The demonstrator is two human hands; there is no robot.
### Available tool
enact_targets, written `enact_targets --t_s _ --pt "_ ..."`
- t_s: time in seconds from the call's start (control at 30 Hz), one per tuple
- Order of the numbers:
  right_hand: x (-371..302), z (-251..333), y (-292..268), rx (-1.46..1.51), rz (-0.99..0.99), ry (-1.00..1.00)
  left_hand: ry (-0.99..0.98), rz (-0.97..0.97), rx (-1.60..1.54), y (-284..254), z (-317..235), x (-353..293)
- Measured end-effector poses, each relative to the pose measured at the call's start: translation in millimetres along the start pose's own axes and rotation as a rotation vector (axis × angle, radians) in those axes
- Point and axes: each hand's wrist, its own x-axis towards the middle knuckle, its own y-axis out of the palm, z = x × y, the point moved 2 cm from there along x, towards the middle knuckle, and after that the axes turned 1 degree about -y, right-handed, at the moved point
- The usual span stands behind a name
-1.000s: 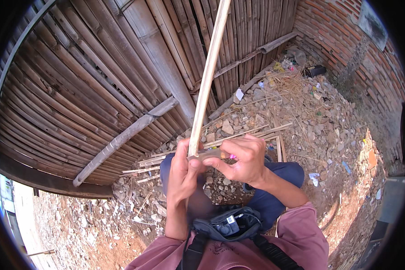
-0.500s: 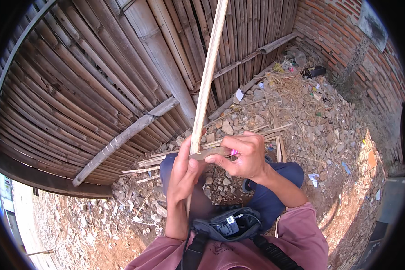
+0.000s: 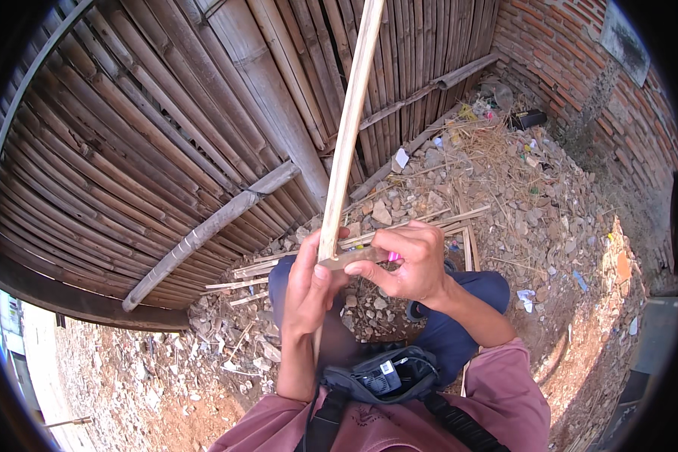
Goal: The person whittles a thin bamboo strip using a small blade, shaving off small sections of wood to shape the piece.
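1. A wall of weathered bamboo poles (image 3: 128, 151) fills the left side, braced by a thicker crosswise pole (image 3: 211, 218).
2. At its foot, thin split sticks (image 3: 250, 269) lie on the ground (image 3: 226, 346), which is bare earth strewn with broken stone.
3. The left hand (image 3: 306, 285) is closed around a pale strip (image 3: 346, 143), which rises between the knees, leaning rightward past the top of the view.
4. Across the strip, by the left thumb, lies a flat blade (image 3: 352, 258).
5. Below, a dark open pouch (image 3: 339, 377) contains something bearing a white label (image 3: 387, 368), too small to read; faint lettering on the pink shirt (image 3: 497, 395) is illegible too.
6. The right hand (image 3: 416, 262) is clenched on the blade's near end, with something pink showing between its fingers.
7. Beyond, straw (image 3: 482, 147) and litter cover rubble beside a red brick wall (image 3: 557, 49).
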Motion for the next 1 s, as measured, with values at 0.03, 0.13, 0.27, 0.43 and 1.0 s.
enact_targets --t_s 0.03,0.13,0.27,0.43,1.0 --pt "0.1 1.0 -0.1 -0.006 0.000 0.001 -0.011 0.004 -0.007 -1.3 0.2 -0.7" --pt "-0.1 3.2 0.0 -0.020 -0.006 -0.003 -0.026 0.010 -0.020 -2.4 0.1 -1.6" --pt "-1.6 2.9 0.7 -0.042 -0.021 -0.030 -0.012 0.007 -0.026 0.6 -2.0 -1.0" --pt "0.4 2.9 -1.2 -0.067 -0.047 -0.042 0.002 0.003 -0.024 0.9 0.0 -0.5" --pt "-1.2 3.8 1.0 -0.074 -0.076 -0.019 0.030 -0.007 -0.003 -0.7 3.1 0.2"
